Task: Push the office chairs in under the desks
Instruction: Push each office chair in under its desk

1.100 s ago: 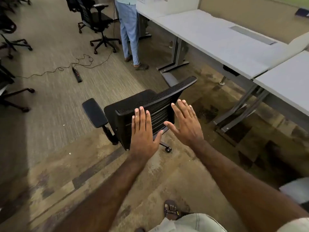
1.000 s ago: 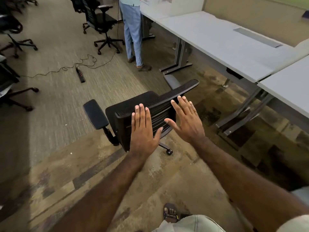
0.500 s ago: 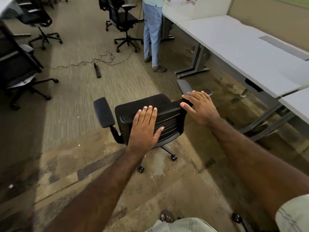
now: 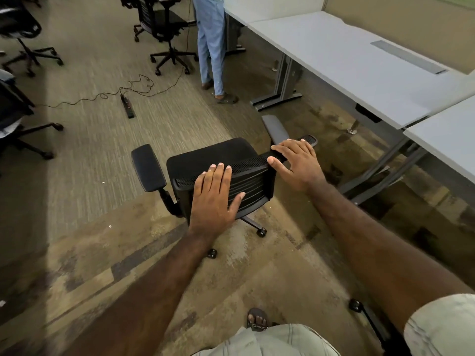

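Our left hand (image 4: 213,201) lies flat, fingers straight, on the chair (image 4: 221,163) back's ribbed black plastic, while our right hand (image 4: 298,164) curls over its perforated mesh top edge. The chair stands on worn carpet (image 4: 102,155), near the smooth grey worktop (image 4: 359,65) but not under it. We read no writing.

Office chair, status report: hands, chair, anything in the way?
Left hand flat on backrest, right hand curled over its top edge. Office chair out in the aisle, not under desk. Desk legs close by its right side.
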Demonstrator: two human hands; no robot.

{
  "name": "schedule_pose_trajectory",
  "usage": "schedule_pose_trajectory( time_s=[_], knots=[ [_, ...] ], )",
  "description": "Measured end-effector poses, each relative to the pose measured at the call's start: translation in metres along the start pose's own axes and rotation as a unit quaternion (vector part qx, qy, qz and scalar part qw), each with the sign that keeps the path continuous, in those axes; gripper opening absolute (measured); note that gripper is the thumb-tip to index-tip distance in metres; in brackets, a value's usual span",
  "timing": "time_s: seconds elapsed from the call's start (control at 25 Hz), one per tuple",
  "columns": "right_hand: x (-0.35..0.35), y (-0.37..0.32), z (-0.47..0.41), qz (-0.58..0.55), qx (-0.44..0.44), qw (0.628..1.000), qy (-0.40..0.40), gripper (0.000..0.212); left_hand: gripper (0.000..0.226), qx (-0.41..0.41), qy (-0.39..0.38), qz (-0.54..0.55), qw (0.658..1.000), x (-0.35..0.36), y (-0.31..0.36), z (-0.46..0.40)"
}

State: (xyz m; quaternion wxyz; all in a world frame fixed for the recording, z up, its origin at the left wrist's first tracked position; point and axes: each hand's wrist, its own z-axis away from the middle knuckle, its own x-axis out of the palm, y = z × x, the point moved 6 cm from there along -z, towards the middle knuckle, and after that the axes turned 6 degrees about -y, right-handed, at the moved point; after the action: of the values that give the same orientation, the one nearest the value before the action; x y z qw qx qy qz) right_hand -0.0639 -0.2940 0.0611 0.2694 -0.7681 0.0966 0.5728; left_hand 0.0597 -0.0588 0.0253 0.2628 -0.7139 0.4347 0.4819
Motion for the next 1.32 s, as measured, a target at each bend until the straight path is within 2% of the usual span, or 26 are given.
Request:
schedule_pose_trajectory(
  time_s=[0.48, 0.64, 0.92, 1.32],
  knots=[
    [0.020, -0.067, 0.072, -0.003, 0.049, 0.998, 0.051, 0.053, 0.053, 0.035, 0.059, 0.046, 0.997, -0.029, -0.056, 0.048],
    [0.025, -0.103, 0.105, 0.022, 0.054, 0.994, 0.093, 0.049, 0.055, 0.024, 0.059, 0.053, 0.997, -0.040, -0.075, 0.068],
    [0.040, -0.151, 0.152, 0.040, 0.057, 0.985, 0.156, 0.045, 0.044, 0.063, 0.131, 0.055, 0.988, -0.056, -0.107, 0.099],
    [0.040, -0.135, 0.128, 0.049, 0.063, 0.979, 0.189, 0.049, 0.044, 0.104, 0.219, 0.046, 0.969, -0.034, -0.112, 0.059]
  ],
)
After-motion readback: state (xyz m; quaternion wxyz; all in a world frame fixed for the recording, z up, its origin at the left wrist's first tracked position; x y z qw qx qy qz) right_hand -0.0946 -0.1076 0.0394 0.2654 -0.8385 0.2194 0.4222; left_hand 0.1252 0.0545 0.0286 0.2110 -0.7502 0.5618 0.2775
